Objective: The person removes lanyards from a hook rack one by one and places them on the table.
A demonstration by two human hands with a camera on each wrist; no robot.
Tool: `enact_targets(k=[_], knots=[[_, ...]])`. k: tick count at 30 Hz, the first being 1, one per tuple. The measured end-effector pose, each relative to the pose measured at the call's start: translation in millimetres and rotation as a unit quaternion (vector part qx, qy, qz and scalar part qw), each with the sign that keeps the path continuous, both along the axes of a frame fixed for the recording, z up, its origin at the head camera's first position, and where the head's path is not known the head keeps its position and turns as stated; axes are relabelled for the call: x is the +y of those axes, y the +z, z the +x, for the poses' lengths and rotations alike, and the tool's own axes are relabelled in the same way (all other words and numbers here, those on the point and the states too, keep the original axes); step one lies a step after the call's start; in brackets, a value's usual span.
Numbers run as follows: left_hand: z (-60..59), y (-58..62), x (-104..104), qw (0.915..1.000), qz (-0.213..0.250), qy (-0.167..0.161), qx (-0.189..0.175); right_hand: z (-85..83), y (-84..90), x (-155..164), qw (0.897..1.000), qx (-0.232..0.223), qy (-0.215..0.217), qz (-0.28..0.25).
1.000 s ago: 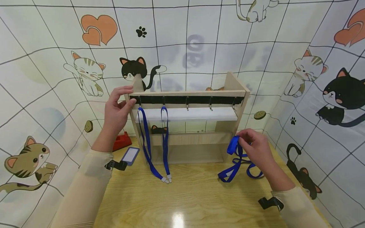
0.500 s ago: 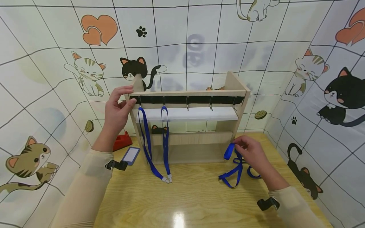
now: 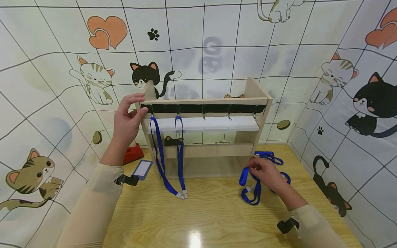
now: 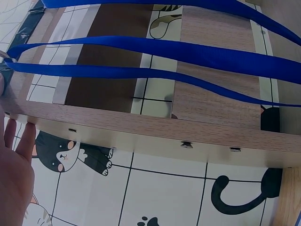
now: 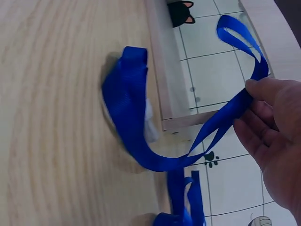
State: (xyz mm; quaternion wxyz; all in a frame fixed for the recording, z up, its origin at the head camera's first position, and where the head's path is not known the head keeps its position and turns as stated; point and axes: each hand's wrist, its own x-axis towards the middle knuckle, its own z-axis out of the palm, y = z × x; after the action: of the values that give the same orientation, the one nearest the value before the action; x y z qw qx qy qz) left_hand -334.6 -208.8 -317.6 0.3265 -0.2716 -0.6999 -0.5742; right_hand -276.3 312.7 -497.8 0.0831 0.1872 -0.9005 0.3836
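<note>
The right hand (image 3: 266,172) pinches a blue strap (image 3: 252,187) low over the worktop (image 3: 211,213), while the left hand (image 3: 125,120), fingers straight, rests on the wooden rack (image 3: 204,101).

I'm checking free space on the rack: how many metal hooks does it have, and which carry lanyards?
5 hooks along the black strip: two at the left each carry a blue lanyard; the three bare ones are at the middle, right of middle and the right end.

Cream sleeves (image 3: 93,203), black wrist straps (image 3: 125,179)
</note>
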Motion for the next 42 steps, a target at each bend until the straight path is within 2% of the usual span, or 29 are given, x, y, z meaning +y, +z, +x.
enact_targets(k=[7, 11, 19, 23, 28, 37, 42], knots=[[0.2, 1.0, 0.2, 1.0000, 0.001, -0.002, 0.003, 1.9, -12.6, 1.8, 0.997, -0.063, 0.027, -0.029], [0.2, 1.3, 0.1, 1.0000, 0.001, -0.002, 0.004, 2.7, -23.4, 1.8, 0.996, -0.065, 0.046, -0.032], [-0.3, 0.3, -0.7, 1.0000, 0.000, -0.001, 0.005, 0.7, -45.8, 0.3, 0.993, -0.093, 0.074, 0.000], [0.2, -0.4, -0.7, 1.0000, 0.001, -0.001, 0.003, 1.9, -50.3, -0.8, 0.992, -0.084, 0.085, 0.027], [1.2, -0.5, -0.3, 1.0000, -0.001, 0.001, -0.003, 4.7, -50.6, -1.9, 0.992, -0.076, 0.089, 0.044], [1.0, -0.2, 0.2, 1.0000, -0.003, 0.002, -0.001, 8.6, -42.0, -9.7, 0.993, -0.097, 0.072, 0.014], [0.1, -1.2, 0.1, 1.0000, -0.003, -0.002, 0.002, 15.4, -30.1, -29.5, 0.996, -0.062, 0.058, -0.018]])
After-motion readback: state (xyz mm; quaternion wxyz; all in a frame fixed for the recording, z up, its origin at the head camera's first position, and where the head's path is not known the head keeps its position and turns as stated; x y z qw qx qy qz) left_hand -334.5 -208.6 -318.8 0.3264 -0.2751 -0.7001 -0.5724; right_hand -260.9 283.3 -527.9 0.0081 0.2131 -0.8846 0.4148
